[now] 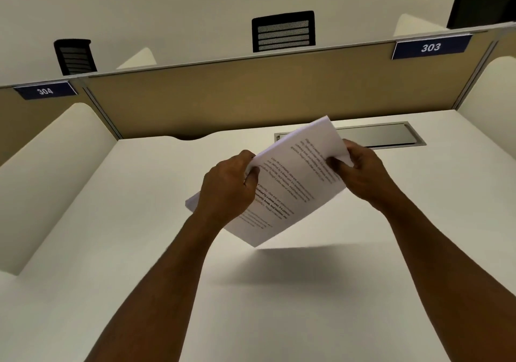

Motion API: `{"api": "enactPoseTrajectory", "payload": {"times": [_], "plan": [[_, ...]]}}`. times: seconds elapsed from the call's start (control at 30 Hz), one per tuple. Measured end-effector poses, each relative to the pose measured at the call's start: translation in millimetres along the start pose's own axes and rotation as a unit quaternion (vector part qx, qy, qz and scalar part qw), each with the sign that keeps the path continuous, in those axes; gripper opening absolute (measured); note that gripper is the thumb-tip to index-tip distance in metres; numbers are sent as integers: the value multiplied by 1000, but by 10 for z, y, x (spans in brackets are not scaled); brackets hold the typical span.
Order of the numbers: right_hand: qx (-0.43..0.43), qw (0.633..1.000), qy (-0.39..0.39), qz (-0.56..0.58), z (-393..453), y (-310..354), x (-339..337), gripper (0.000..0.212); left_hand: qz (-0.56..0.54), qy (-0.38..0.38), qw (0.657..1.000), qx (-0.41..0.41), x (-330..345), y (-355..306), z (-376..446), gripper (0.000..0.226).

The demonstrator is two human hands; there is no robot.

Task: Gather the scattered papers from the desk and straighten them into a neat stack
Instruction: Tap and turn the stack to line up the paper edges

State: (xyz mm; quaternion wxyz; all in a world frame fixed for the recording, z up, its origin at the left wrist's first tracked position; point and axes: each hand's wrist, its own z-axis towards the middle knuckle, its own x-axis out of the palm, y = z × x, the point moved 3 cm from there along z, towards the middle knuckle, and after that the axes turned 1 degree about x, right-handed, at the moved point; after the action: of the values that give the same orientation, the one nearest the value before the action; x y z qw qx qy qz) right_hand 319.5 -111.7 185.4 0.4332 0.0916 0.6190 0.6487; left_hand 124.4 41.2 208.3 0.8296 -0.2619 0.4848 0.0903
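A bundle of white printed papers [290, 185] hangs in the air above the white desk [139, 222], tilted, its lower corner pointing down at the desk and casting a shadow there. My left hand [227, 187] grips the bundle's left edge, thumb on top. My right hand [363, 170] grips its right edge, fingers curled over the sheet. The sheets look roughly aligned, with a corner sticking out behind my left hand. No loose paper lies on the visible desk.
A grey cable hatch [379, 135] is set into the desk at the back. A tan partition [251, 93] closes the far side, with labels 304 and 303. White side dividers [55, 171] flank the desk. Black chair backs [283, 30] show beyond the partition.
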Motion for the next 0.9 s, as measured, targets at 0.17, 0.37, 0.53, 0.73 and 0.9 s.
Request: {"api": "enactPoseTrajectory", "payload": {"times": [0.17, 0.37, 0.53, 0.73, 0.9], "plan": [[49, 962, -260, 68, -87, -126, -68, 85, -151, -52, 985, -63, 2, -20, 41, 9], [157, 916, -79, 361, -158, -279, 262, 22, -310, -50, 934, -171, 189, 45, 14, 12], [105, 940, -83, 312, -183, -234, 277, 32, -378, -59, 900, -211, 381, 148, -187, 18], [167, 961, -15, 221, -335, -475, 581, 29, -426, -59, 859, -279, 733, 248, -451, 37], [183, 957, -11, 222, -350, -496, 632, 38, -425, -78, 850, -301, 819, 352, -453, 32]]}}
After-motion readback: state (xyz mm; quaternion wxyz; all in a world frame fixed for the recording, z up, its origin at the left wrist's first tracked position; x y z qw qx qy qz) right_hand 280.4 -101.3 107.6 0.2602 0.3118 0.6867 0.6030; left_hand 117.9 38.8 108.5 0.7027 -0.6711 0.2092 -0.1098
